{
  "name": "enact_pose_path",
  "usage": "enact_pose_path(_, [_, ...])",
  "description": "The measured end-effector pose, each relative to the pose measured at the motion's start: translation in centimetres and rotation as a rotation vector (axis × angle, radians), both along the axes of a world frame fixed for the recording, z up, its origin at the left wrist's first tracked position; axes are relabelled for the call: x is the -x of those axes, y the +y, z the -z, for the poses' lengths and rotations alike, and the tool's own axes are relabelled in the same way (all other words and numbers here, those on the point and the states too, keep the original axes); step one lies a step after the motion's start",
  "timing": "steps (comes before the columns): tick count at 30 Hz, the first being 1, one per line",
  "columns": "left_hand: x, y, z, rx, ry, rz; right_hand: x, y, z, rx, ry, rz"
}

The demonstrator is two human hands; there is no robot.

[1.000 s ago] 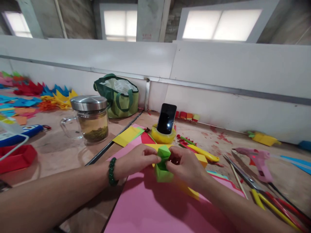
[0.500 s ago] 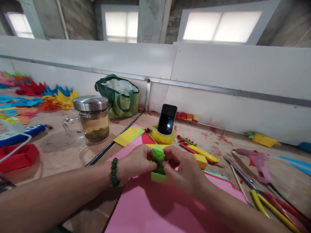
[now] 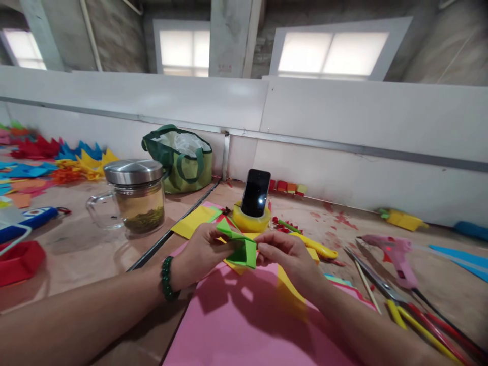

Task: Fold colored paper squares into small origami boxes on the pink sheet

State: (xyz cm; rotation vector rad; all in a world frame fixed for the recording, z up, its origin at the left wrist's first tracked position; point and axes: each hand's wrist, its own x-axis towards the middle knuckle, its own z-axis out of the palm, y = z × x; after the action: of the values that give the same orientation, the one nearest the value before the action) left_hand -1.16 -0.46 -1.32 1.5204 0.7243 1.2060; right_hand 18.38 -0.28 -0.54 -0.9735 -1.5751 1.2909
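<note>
A folded piece of green paper [image 3: 246, 252], partly opened like a small box, is held above a large pink sheet [image 3: 236, 315]. My left hand [image 3: 202, 254], with a dark green bead bracelet at the wrist, pinches its left side. At its right edge, the fingertips of my right hand [image 3: 285, 254] are closed on the paper. Just behind the hands a black phone [image 3: 256, 193] leans upright in a yellow tape roll [image 3: 250, 219]. Yellow paper [image 3: 193, 221] lies beyond my left hand.
A glass mug of tea [image 3: 139, 203] and a green bag [image 3: 186, 165] stand at the left. To the right lie a yellow cutter [image 3: 316, 246], a pink glue gun [image 3: 396, 254], scissors [image 3: 381, 284] and a yellow paper piece [image 3: 404, 219]. A red paper ring [image 3: 21, 262] sits far left.
The green paper has turned and spread from a narrow upright shape into a wider, open one. Both hands have shifted their grip on it. The camera view has moved slightly.
</note>
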Motion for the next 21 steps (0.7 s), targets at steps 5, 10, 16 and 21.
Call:
enact_pose_path(5, [-0.1,0.2,0.8,0.048,0.101,-0.068,0.3,-0.1,0.4,0.019,-0.022,-0.040])
enact_pose_path(10, [-0.3,-0.2,0.4,0.125,0.213,-0.003,0.2,0.0,0.9,-0.115,-0.124,-0.063])
enact_pose_path(16, [-0.6,-1.1,-0.9,0.145,0.358,0.082,0.9,-0.9,0.1,-0.286,-0.334,0.040])
enact_pose_path(21, [-0.7,-1.3,-0.5,0.159,0.427,0.107,1.4,-1.3,0.3,-0.392,-0.351,0.039])
